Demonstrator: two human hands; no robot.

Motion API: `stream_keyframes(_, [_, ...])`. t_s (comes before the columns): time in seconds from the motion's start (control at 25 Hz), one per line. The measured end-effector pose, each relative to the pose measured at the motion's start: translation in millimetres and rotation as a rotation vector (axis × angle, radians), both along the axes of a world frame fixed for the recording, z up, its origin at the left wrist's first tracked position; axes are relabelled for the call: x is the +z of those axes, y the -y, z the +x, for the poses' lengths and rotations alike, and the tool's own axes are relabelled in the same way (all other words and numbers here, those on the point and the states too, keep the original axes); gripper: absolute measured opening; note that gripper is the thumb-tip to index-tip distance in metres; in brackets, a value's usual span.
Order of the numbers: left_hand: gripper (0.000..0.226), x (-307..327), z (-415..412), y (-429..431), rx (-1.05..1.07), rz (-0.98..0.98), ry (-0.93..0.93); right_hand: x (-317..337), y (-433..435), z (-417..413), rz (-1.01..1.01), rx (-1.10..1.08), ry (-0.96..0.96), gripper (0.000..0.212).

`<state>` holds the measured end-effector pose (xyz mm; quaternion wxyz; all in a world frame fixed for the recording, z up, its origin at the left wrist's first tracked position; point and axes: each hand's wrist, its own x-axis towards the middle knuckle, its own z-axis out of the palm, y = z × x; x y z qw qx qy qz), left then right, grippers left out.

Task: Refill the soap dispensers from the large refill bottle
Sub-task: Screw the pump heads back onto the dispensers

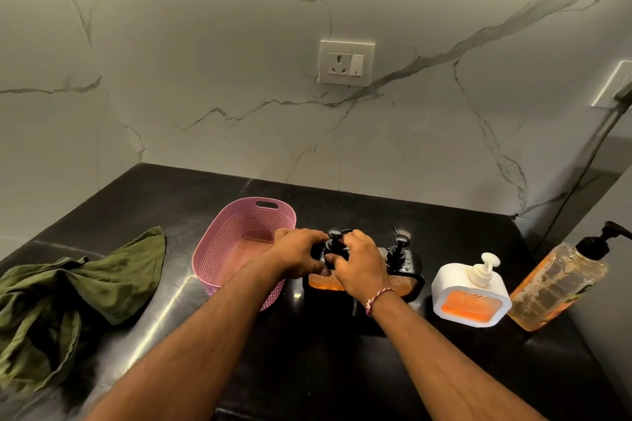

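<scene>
Your left hand (pixel 301 255) and right hand (pixel 359 265) at a black pump (pixel 334 239).
Both grip it, fingers curled round.

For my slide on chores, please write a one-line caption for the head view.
Left hand and right hand grip a black dispenser's pump; white dispenser and refill bottle stand at right.

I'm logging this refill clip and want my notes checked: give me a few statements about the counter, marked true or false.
1. The left hand and right hand both grip a black dispenser at its pump. True.
2. The white dispenser sits inside the pink basket. False: it stands on the counter, right of the black ones.
3. The refill bottle stands at the far right. True.
4. The green cloth lies right of the pink basket. False: it lies left of it.
</scene>
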<state>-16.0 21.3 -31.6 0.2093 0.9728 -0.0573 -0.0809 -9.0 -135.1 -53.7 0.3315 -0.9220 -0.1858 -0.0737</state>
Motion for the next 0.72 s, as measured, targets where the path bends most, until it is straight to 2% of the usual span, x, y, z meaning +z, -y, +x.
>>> stream_keyframes(0.12, [0.053, -1, 2, -1, -0.007, 0.002, -0.013, 4, 0, 1, -0.048, -0.143, 0.009, 0.040])
stream_keyframes(0.2, [0.055, -3, 1, -2, -0.002, 0.006, -0.001, -1, 1, -1, 0.049, -0.114, 0.003, 0.054])
stream_keyframes(0.32, [0.051, -3, 0, -2, 0.001, -0.002, 0.012, -7, -3, -7, 0.259, -0.040, -0.102, 0.078])
stream_keyframes(0.44, [0.043, -1, -1, -1, -0.006, 0.008, 0.016, -1, -10, 0, 0.204, -0.136, -0.057, 0.081])
stream_keyframes(0.56, [0.038, 0, -2, -1, -0.001, -0.004, 0.024, -3, -10, 0, 0.195, -0.090, -0.103, 0.090])
stream_keyframes(0.64, [0.035, 0, -3, -1, 0.000, -0.005, 0.023, -8, -11, -1, 0.170, -0.088, -0.137, 0.087])
stream_keyframes(0.72, [0.034, 0, -3, -1, -0.001, -0.006, 0.024, -9, -12, 3, 0.128, -0.149, -0.090, 0.087])
